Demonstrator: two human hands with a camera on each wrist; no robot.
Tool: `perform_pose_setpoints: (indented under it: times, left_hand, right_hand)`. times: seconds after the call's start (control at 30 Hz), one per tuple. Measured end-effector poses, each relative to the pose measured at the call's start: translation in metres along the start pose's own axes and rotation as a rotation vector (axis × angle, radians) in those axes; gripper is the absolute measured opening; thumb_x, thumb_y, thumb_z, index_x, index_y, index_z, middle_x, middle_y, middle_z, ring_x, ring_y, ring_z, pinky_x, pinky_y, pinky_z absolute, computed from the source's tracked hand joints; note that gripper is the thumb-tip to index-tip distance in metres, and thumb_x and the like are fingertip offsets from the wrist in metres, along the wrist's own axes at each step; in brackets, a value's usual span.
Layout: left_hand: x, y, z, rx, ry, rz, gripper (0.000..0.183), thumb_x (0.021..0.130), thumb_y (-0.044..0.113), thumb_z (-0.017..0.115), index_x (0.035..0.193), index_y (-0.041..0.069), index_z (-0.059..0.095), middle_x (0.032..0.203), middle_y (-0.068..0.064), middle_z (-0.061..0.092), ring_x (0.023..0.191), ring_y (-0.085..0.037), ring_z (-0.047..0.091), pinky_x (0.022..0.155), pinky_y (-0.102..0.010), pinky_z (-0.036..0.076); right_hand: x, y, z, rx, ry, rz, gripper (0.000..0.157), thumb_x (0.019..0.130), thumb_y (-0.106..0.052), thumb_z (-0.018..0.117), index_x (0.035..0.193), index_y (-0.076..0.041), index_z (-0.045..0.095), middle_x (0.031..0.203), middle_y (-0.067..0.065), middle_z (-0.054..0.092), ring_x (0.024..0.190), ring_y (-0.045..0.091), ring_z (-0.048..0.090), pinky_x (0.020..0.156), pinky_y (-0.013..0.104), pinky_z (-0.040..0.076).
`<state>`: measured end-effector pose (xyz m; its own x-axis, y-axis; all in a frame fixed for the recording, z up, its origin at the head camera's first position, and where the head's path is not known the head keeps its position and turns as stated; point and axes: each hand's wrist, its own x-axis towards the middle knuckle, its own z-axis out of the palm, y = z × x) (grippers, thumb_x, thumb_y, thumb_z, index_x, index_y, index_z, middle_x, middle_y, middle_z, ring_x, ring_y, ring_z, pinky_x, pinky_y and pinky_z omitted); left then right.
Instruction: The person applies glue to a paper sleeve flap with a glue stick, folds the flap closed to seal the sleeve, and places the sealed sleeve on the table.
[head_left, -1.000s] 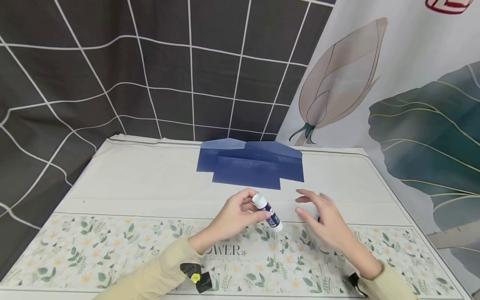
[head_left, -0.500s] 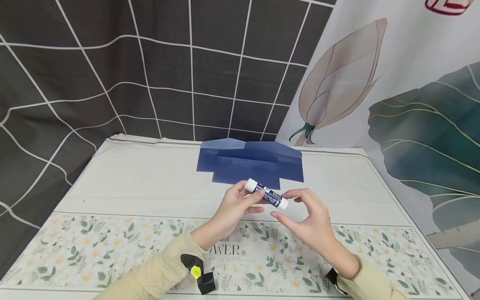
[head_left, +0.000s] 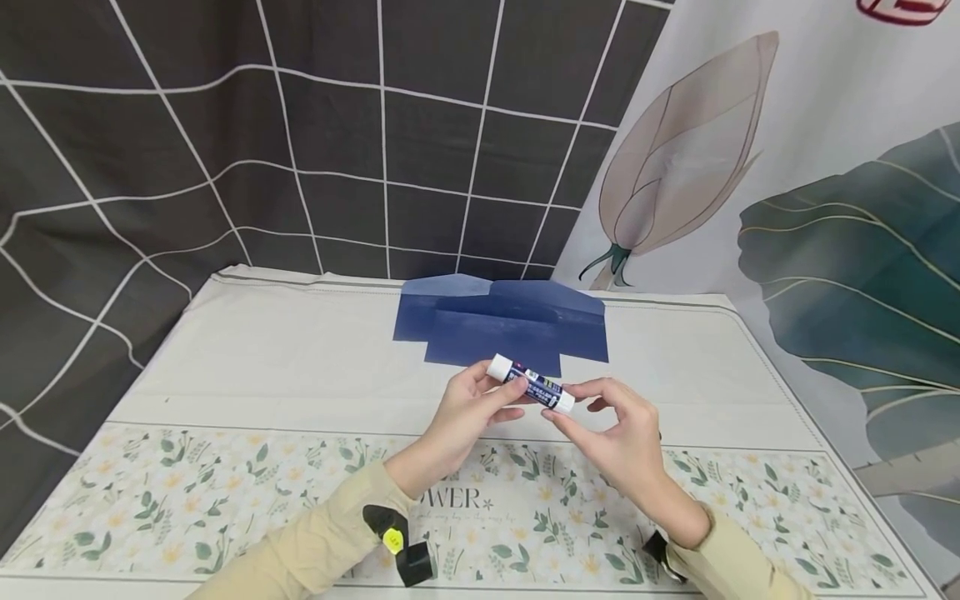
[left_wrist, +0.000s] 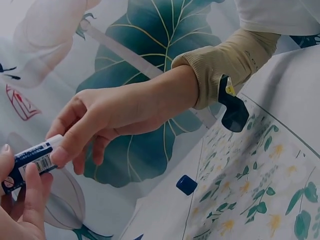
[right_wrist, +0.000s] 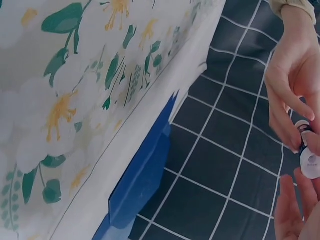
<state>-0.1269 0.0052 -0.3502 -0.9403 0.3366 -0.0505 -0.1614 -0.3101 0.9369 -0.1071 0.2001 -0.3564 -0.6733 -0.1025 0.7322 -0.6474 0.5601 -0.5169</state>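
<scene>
My left hand (head_left: 461,417) holds a glue stick (head_left: 528,385) with a dark blue label and white ends, thumb across the label. It is tilted, its lower white end to the right. There the thumb and forefinger of my right hand (head_left: 628,429) pinch that end. In the left wrist view, my right hand (left_wrist: 112,112) reaches in to the barcode-labelled barrel (left_wrist: 35,162), with left fingers below. A small dark blue cap (left_wrist: 186,185) stands on the tabletop near the floral band. The glue stick's round white base (right_wrist: 311,165) shows in the right wrist view.
A dark blue paper piece with folded flaps (head_left: 495,333) lies at the table's far edge, beyond my hands. The white table cover (head_left: 285,350) has a floral printed band (head_left: 247,500) in front. A dark grid curtain (head_left: 315,142) and a leaf-printed curtain (head_left: 862,275) hang behind.
The glue stick has tipped from steep to nearly level, and my left hand has shifted slightly farther away. My right hand has come leftward and taken hold of the stick's right end.
</scene>
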Motion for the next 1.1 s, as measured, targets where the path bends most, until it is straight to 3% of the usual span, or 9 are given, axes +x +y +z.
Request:
perform_pose_setpoints:
  times: [0.2, 0.3, 0.43, 0.53, 0.63, 0.73, 0.87, 0.97, 1.1]
  left_hand:
    - [0.001, -0.001, -0.003, 0.013, -0.016, 0.034, 0.035, 0.09, 0.0, 0.062, 0.123, -0.006, 0.051, 0.106, -0.006, 0.066, 0.089, -0.007, 0.068, 0.081, -0.025, 0.058]
    - [0.0, -0.001, -0.005, 0.035, -0.046, 0.081, 0.036, 0.089, -0.005, 0.061, 0.123, -0.009, 0.049, 0.112, -0.016, 0.066, 0.089, -0.005, 0.066, 0.082, -0.026, 0.057]
    - [0.0, 0.0, -0.006, 0.085, -0.089, 0.134, 0.039, 0.087, -0.009, 0.061, 0.123, -0.01, 0.048, 0.126, -0.027, 0.059, 0.091, -0.003, 0.066, 0.083, -0.026, 0.057]
    - [-0.001, 0.001, -0.006, 0.128, -0.092, 0.143, 0.037, 0.086, -0.009, 0.062, 0.121, -0.009, 0.05, 0.123, -0.029, 0.06, 0.089, -0.003, 0.066, 0.079, -0.025, 0.057]
    - [-0.001, 0.0, -0.007, 0.149, -0.072, 0.139, 0.033, 0.087, -0.007, 0.062, 0.117, -0.01, 0.049, 0.115, -0.028, 0.062, 0.085, -0.003, 0.066, 0.074, -0.024, 0.058]
    - [0.0, -0.001, -0.008, 0.123, -0.051, 0.124, 0.03, 0.09, -0.003, 0.061, 0.116, -0.009, 0.048, 0.11, -0.022, 0.063, 0.086, -0.004, 0.066, 0.074, -0.025, 0.058]
    - [0.001, -0.001, -0.009, 0.071, -0.041, 0.095, 0.032, 0.091, 0.002, 0.061, 0.119, -0.008, 0.049, 0.104, -0.007, 0.065, 0.087, -0.005, 0.066, 0.076, -0.025, 0.058]
    - [0.0, 0.001, -0.009, 0.066, -0.06, 0.084, 0.033, 0.091, 0.0, 0.061, 0.121, -0.009, 0.051, 0.103, -0.005, 0.065, 0.088, -0.006, 0.066, 0.076, -0.024, 0.058]
    - [-0.003, 0.003, -0.009, 0.088, -0.1, 0.102, 0.037, 0.089, -0.006, 0.06, 0.124, -0.011, 0.049, 0.118, -0.023, 0.063, 0.09, -0.004, 0.066, 0.077, -0.024, 0.058]
  right_hand:
    - [0.002, 0.0, -0.003, 0.109, -0.168, 0.231, 0.023, 0.071, -0.004, 0.083, 0.091, -0.008, 0.072, 0.085, 0.0, 0.075, 0.075, 0.0, 0.064, 0.068, 0.018, 0.051]
    - [0.005, 0.003, -0.006, 0.257, -0.322, 0.39, 0.013, 0.087, -0.005, 0.068, 0.099, 0.0, 0.068, 0.081, -0.008, 0.073, 0.072, 0.003, 0.067, 0.069, 0.021, 0.053]
    - [0.009, 0.007, -0.008, 0.455, -0.536, 0.556, 0.035, 0.103, -0.02, 0.041, 0.104, 0.008, 0.062, 0.078, -0.014, 0.071, 0.075, 0.007, 0.069, 0.071, 0.025, 0.054]
    - [0.01, 0.009, -0.007, 0.507, -0.627, 0.603, 0.052, 0.106, -0.031, 0.028, 0.104, 0.01, 0.06, 0.078, -0.013, 0.07, 0.076, 0.007, 0.068, 0.07, 0.027, 0.055]
    - [0.007, 0.007, -0.006, 0.521, -0.581, 0.553, 0.042, 0.106, -0.024, 0.033, 0.109, 0.011, 0.056, 0.087, -0.013, 0.069, 0.076, 0.007, 0.068, 0.065, 0.028, 0.056]
    - [0.002, 0.003, -0.004, 0.456, -0.432, 0.442, 0.023, 0.096, -0.007, 0.055, 0.115, 0.007, 0.054, 0.094, -0.013, 0.066, 0.078, 0.006, 0.066, 0.063, 0.025, 0.055]
    - [-0.004, -0.004, -0.001, 0.283, -0.243, 0.327, 0.032, 0.078, 0.004, 0.074, 0.107, -0.001, 0.062, 0.094, -0.018, 0.066, 0.072, 0.004, 0.063, 0.062, 0.021, 0.053]
    - [-0.006, -0.008, -0.001, 0.252, -0.167, 0.27, 0.028, 0.077, 0.008, 0.073, 0.102, -0.002, 0.065, 0.095, -0.019, 0.068, 0.071, 0.003, 0.063, 0.061, 0.02, 0.052]
    - [-0.007, -0.009, -0.002, 0.404, -0.208, 0.234, 0.018, 0.087, 0.009, 0.06, 0.104, 0.003, 0.061, 0.09, -0.009, 0.073, 0.074, 0.005, 0.066, 0.06, 0.022, 0.053]
